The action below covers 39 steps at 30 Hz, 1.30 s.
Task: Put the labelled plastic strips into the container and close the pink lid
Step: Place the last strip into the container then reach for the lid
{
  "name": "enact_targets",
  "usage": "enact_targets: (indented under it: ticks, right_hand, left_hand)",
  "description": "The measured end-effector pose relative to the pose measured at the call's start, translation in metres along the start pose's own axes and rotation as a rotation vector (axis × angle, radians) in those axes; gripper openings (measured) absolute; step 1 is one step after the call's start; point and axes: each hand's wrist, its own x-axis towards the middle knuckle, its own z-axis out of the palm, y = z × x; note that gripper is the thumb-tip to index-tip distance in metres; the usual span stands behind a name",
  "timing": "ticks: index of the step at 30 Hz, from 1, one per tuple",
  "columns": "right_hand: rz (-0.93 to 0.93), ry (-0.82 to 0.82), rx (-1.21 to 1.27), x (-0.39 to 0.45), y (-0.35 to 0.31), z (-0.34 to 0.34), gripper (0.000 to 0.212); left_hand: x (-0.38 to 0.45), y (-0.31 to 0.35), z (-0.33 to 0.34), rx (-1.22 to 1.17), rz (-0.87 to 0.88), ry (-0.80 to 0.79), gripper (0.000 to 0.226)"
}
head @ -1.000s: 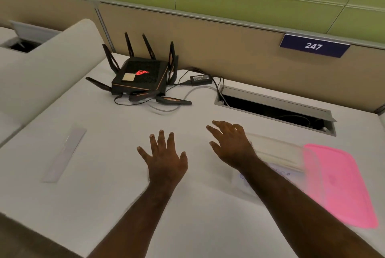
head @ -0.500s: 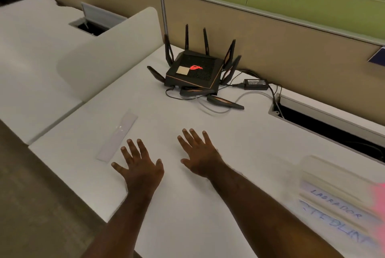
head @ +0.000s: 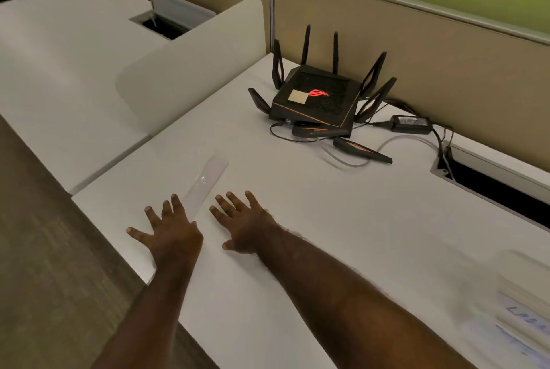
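Note:
A pale clear plastic strip [head: 206,179] lies flat on the white desk [head: 342,219], running away from me at a slant. My left hand [head: 169,230] is spread palm down, its fingertips at the strip's near end. My right hand [head: 242,224] is spread just right of that end, fingers apart, holding nothing. At the far right edge the clear container [head: 523,303] shows blurred, with strips bearing blue handwriting inside. The pink lid is out of view.
A black router [head: 315,102] with several antennas and its cables sits at the back, beside a power brick [head: 412,124]. An open cable slot [head: 500,187] lies at the right. A curved white divider [head: 190,71] stands left. The desk's left edge drops to carpet [head: 44,249].
The view has swung left, so the container and lid slid toward the right edge. Both hands have reached left across the desk to the near end of the lone strip.

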Motion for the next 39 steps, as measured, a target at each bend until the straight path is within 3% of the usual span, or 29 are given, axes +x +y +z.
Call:
enact_targets:
  ticks: [4, 6, 15, 18, 22, 25, 29, 33, 37, 39]
  right_hand:
    - [-0.01, -0.005, 0.009, 0.012, -0.008, -0.001, 0.085]
    - [-0.016, 0.033, 0.016, 0.014, -0.009, -0.004, 0.086]
    - [0.027, 0.198, 0.02, -0.032, 0.031, -0.008, 0.108]
    - [0.08, 0.303, 0.042, -0.059, 0.058, -0.009, 0.105]
    - [0.168, 0.418, 0.049, -0.106, 0.1, -0.005, 0.098]
    - [0.205, 0.47, 0.045, -0.148, 0.128, -0.002, 0.095]
    - [0.227, 0.484, 0.078, -0.212, 0.157, 0.003, 0.076]
    - [0.318, 0.48, 0.152, -0.282, 0.177, 0.012, 0.066]
    - [0.439, 0.471, 0.209, -0.353, 0.19, 0.023, 0.055]
    - [0.507, 0.468, 0.241, -0.389, 0.193, 0.029, 0.051]
  left_hand:
    - [0.006, -0.007, -0.002, -0.103, 0.014, 0.101, 0.04]
    - [0.009, -0.007, -0.006, -0.156, 0.004, 0.073, 0.031]
    - [-0.014, 0.011, -0.042, -0.741, 0.03, -0.076, 0.031]
    - [-0.026, 0.028, -0.061, -0.915, 0.05, -0.187, 0.027]
    - [-0.043, 0.051, -0.092, -1.123, 0.11, -0.457, 0.025]
    - [-0.058, 0.071, -0.108, -1.112, 0.21, -0.613, 0.019]
    - [-0.075, 0.107, -0.114, -1.037, 0.311, -0.669, 0.027]
    - [-0.095, 0.149, -0.107, -0.787, 0.557, -0.549, 0.038]
    - [-0.121, 0.193, -0.096, -0.558, 0.847, -0.48, 0.073]
    - [-0.131, 0.215, -0.091, -0.496, 0.939, -0.389, 0.068]
